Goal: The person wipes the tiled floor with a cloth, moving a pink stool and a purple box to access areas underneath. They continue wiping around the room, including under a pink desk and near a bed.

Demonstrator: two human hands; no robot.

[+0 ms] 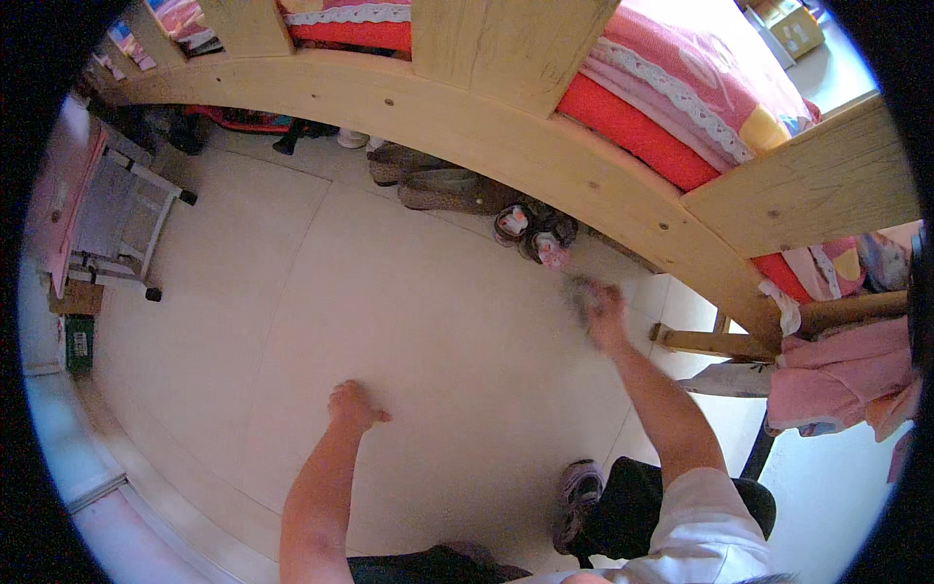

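Observation:
My right hand (607, 317) is blurred by motion and grips a dark object (581, 296), too smeared to name for certain. It is just below a pair of small shoes with pink and white insides, one shoe (511, 221) beside the other shoe (547, 248), at the foot of the bed. Over the tiled floor (438, 314), my left hand (355, 406) has loosely curled fingers with the thumb held apart. Nothing shows in it. Brown shoes (438, 190) stand partly under the bed's side rail.
A wooden bed frame (481, 87) with pink and red bedding (657, 95) arches across the top. At left are a folding stool (109, 204) and a green box (79, 343). Pink cloth (839, 379) hangs at right. A worn sneaker (580, 496) is near the bottom.

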